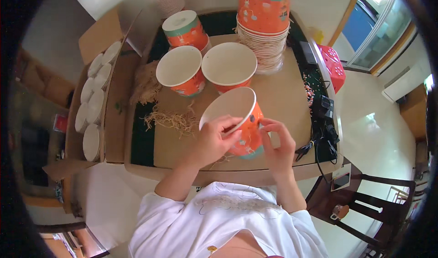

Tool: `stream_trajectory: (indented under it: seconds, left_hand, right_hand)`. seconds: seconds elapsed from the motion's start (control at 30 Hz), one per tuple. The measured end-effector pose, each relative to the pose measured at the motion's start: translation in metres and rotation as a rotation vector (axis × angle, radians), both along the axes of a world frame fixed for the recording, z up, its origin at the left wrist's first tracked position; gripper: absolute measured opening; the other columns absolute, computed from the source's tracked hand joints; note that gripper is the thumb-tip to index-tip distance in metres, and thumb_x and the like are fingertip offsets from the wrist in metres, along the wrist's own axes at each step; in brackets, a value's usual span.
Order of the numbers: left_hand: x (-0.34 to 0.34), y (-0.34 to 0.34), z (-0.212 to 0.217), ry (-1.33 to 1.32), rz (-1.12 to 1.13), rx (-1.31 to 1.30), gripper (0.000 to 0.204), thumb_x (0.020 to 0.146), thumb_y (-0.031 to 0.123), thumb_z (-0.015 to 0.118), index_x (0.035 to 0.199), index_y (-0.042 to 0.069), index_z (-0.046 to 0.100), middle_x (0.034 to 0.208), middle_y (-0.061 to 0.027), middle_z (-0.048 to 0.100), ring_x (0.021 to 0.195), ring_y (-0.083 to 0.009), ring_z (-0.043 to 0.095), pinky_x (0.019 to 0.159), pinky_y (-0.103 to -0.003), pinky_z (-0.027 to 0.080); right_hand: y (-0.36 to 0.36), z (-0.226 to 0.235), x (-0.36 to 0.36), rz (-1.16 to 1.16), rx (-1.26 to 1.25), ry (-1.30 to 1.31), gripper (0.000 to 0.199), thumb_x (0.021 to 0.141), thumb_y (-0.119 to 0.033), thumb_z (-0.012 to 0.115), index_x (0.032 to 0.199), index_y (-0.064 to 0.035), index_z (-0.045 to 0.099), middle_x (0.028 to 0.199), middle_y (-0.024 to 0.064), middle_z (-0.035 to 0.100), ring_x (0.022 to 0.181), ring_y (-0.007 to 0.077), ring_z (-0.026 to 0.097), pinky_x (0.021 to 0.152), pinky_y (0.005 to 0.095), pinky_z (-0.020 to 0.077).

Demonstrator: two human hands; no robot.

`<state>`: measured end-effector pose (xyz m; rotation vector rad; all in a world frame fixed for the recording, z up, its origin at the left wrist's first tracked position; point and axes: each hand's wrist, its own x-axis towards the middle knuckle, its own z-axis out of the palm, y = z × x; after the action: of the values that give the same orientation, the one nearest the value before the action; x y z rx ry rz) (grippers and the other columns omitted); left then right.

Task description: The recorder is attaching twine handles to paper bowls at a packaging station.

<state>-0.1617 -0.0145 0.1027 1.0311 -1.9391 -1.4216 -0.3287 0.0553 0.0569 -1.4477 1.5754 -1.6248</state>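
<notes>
A large orange paper cup (250,138) with a white inside and a green base band is tilted in front of me over the near part of the table. My left hand (217,138) is closed on its rim, with the thumb on the outer wall. On the cup's right side, the fingers of my right hand (279,143) are pinched together against the printed wall; anything between them is too small to make out. Just beyond stand two similar open cups, a left one (179,66) and a right one (229,63).
Upside-down cup stacks stand at the back left (185,30) and back right (264,43). Shredded straw (175,120) lies left of my hands. A cardboard carton (115,116) filled with white cups adjoins the table's left side. Black cables (325,137) lie along its right edge, near a dark chair (365,203).
</notes>
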Motion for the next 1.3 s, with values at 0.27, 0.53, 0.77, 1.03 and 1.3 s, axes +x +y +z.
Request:
stream_trajectory:
  seconds: [0.27, 0.53, 0.77, 1.03, 1.3]
  left_hand:
    - [-0.005, 0.005, -0.006, -0.039, -0.103, 0.013, 0.034, 0.085, 0.001, 0.058, 0.119, -0.003, 0.055, 0.106, -0.0110, 0.063, 0.093, -0.0131, 0.061, 0.083, -0.027, 0.050]
    - [-0.013, 0.010, -0.004, -0.050, -0.060, -0.003, 0.030, 0.084, -0.001, 0.057, 0.114, -0.001, 0.057, 0.103, -0.0102, 0.064, 0.090, -0.0141, 0.062, 0.079, -0.029, 0.052]
    - [-0.019, 0.012, -0.011, -0.067, -0.005, -0.114, 0.033, 0.082, 0.000, 0.060, 0.115, 0.003, 0.058, 0.099, -0.0114, 0.065, 0.086, -0.0204, 0.065, 0.073, -0.032, 0.053]
    - [-0.023, 0.010, -0.030, 0.038, -0.033, -0.419, 0.027, 0.080, 0.003, 0.067, 0.106, 0.009, 0.067, 0.097, -0.0066, 0.064, 0.081, -0.0225, 0.065, 0.068, -0.031, 0.053]
    - [-0.021, 0.003, -0.036, 0.009, -0.143, -0.577, 0.019, 0.073, 0.003, 0.073, 0.092, 0.008, 0.070, 0.095, -0.0050, 0.063, 0.087, -0.0196, 0.061, 0.073, -0.031, 0.051]
  right_hand:
    - [0.000, 0.002, 0.006, -0.078, -0.022, 0.144, 0.011, 0.078, -0.001, 0.066, 0.088, -0.0031, 0.060, 0.099, 0.0119, 0.066, 0.092, 0.0267, 0.064, 0.079, 0.0343, 0.0500]
    - [0.002, 0.002, 0.005, -0.074, 0.012, 0.224, 0.012, 0.076, -0.003, 0.067, 0.086, -0.0038, 0.060, 0.095, 0.0115, 0.065, 0.088, 0.0289, 0.063, 0.075, 0.0358, 0.0499]
    - [0.003, -0.004, -0.002, -0.005, 0.032, 0.186, 0.006, 0.081, 0.001, 0.061, 0.087, 0.0001, 0.059, 0.094, 0.0097, 0.066, 0.087, 0.0209, 0.064, 0.077, 0.0300, 0.0498]
    - [0.003, -0.023, -0.017, 0.384, 0.376, -0.648, 0.013, 0.093, -0.014, 0.056, 0.092, -0.0013, 0.058, 0.079, -0.0006, 0.058, 0.072, 0.0065, 0.054, 0.066, 0.0209, 0.0440]
    - [0.010, -0.029, -0.025, 0.510, 0.400, -0.803, 0.012, 0.092, -0.015, 0.058, 0.091, -0.0030, 0.058, 0.077, -0.0039, 0.054, 0.067, 0.0035, 0.047, 0.058, 0.0187, 0.0363]
